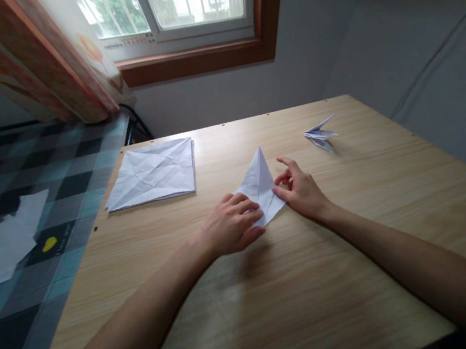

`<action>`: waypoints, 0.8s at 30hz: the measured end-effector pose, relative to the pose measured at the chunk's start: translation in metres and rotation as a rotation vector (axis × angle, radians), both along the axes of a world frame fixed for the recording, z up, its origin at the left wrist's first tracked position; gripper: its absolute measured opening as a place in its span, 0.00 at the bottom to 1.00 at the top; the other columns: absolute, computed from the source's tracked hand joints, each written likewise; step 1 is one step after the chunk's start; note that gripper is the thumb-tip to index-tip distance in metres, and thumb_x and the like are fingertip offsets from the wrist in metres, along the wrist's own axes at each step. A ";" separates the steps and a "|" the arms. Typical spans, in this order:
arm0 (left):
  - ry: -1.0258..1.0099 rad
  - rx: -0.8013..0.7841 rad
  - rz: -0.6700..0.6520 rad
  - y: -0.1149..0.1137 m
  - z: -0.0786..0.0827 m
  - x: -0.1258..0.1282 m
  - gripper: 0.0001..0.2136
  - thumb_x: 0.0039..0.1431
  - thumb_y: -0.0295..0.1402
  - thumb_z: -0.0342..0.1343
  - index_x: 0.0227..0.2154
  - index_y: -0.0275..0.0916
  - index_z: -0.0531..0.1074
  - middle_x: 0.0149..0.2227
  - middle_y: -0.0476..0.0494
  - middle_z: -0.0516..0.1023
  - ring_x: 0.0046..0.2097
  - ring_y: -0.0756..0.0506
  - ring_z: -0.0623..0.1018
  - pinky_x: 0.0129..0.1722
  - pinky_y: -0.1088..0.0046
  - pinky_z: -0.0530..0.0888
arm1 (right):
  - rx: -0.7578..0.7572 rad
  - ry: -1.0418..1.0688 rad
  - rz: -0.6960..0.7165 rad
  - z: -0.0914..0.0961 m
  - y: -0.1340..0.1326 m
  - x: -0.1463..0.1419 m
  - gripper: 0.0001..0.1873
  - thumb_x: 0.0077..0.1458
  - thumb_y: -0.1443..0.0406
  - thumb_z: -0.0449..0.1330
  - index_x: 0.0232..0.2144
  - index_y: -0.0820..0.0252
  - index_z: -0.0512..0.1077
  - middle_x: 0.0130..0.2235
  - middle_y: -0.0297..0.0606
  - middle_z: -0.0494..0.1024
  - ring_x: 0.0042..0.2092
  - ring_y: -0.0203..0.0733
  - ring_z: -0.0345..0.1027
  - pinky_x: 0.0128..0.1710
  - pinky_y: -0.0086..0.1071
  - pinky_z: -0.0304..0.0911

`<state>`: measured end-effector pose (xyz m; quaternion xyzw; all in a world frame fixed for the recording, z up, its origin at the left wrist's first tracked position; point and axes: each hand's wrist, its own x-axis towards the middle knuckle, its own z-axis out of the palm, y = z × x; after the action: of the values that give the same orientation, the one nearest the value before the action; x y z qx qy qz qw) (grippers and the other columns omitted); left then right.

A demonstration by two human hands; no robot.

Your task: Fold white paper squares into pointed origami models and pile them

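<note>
A white sheet of origami paper (pixel 263 184), folded to a tall point at its far end, lies on the wooden table in front of me. My left hand (pixel 236 222) holds its left and lower side, with bent fingers over the paper and the thumb by the near corner. At the right edge, my right hand (pixel 298 188) pinches the paper with the thumb and a curled index finger, while another finger stretches away from it. My left fingers hide part of the paper's left side.
A stack of creased white sheets (pixel 156 174) lies at the table's far left. A folded paper piece with several thin points (pixel 321 134) sits at the far right. Loose white paper (pixel 11 242) rests on the checked cloth (pixel 19 329) left of the wooden table (pixel 220 322).
</note>
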<state>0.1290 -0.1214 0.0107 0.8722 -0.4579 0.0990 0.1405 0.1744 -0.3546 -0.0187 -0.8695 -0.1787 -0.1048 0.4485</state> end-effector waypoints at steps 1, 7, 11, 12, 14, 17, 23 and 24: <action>0.011 0.000 -0.005 -0.001 0.000 -0.001 0.14 0.64 0.43 0.54 0.44 0.40 0.77 0.45 0.40 0.79 0.47 0.40 0.75 0.48 0.61 0.70 | 0.025 0.026 0.024 0.001 0.001 0.000 0.34 0.51 0.67 0.62 0.60 0.59 0.59 0.35 0.35 0.78 0.33 0.41 0.71 0.34 0.35 0.68; 0.058 -0.017 -0.067 -0.003 -0.002 -0.002 0.17 0.63 0.43 0.55 0.48 0.38 0.75 0.49 0.35 0.76 0.52 0.37 0.75 0.53 0.58 0.72 | 0.024 0.039 0.058 0.003 0.002 0.002 0.15 0.52 0.67 0.61 0.44 0.59 0.74 0.30 0.34 0.77 0.30 0.39 0.69 0.31 0.32 0.65; 0.074 -0.006 -0.079 -0.003 -0.003 -0.002 0.16 0.64 0.42 0.55 0.48 0.38 0.74 0.56 0.34 0.74 0.55 0.37 0.75 0.54 0.57 0.72 | -0.090 -0.033 0.048 0.003 0.001 0.004 0.04 0.54 0.68 0.60 0.30 0.59 0.76 0.29 0.35 0.77 0.31 0.40 0.69 0.32 0.33 0.62; 0.080 -0.014 -0.085 -0.004 -0.004 -0.001 0.16 0.64 0.42 0.55 0.48 0.38 0.74 0.56 0.35 0.74 0.55 0.37 0.75 0.54 0.57 0.72 | -0.116 -0.041 0.049 0.003 0.001 0.004 0.05 0.54 0.69 0.60 0.29 0.59 0.76 0.29 0.35 0.77 0.31 0.40 0.69 0.33 0.33 0.62; 0.098 -0.069 -0.096 -0.004 -0.005 -0.001 0.14 0.64 0.41 0.54 0.47 0.39 0.74 0.53 0.37 0.77 0.54 0.39 0.76 0.53 0.60 0.73 | -0.154 -0.049 0.061 0.003 0.001 0.005 0.05 0.55 0.70 0.60 0.28 0.59 0.76 0.29 0.36 0.77 0.32 0.40 0.69 0.34 0.33 0.61; 0.072 -0.254 0.040 -0.002 -0.009 0.003 0.10 0.64 0.37 0.54 0.43 0.39 0.74 0.44 0.40 0.81 0.45 0.43 0.79 0.48 0.63 0.74 | -0.183 -0.063 0.088 0.004 0.001 0.005 0.06 0.55 0.70 0.60 0.27 0.59 0.75 0.29 0.36 0.76 0.33 0.41 0.68 0.35 0.34 0.61; 0.029 -0.285 0.391 0.007 -0.016 0.015 0.21 0.58 0.33 0.60 0.54 0.38 0.69 0.48 0.38 0.77 0.48 0.39 0.75 0.48 0.57 0.74 | -0.205 -0.084 0.105 0.006 0.000 0.004 0.06 0.54 0.73 0.62 0.28 0.60 0.75 0.29 0.37 0.75 0.35 0.42 0.68 0.37 0.34 0.61; 0.045 -0.246 0.386 0.008 -0.016 0.016 0.20 0.58 0.33 0.61 0.54 0.38 0.70 0.48 0.38 0.77 0.48 0.39 0.75 0.49 0.56 0.74 | -0.206 -0.087 0.106 0.005 0.000 0.004 0.06 0.55 0.73 0.62 0.28 0.61 0.75 0.30 0.37 0.75 0.35 0.42 0.68 0.37 0.34 0.61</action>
<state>0.1451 -0.1134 -0.0051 0.9220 -0.2639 0.1597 0.2342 0.1779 -0.3548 -0.0134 -0.8949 -0.2536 -0.0997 0.3533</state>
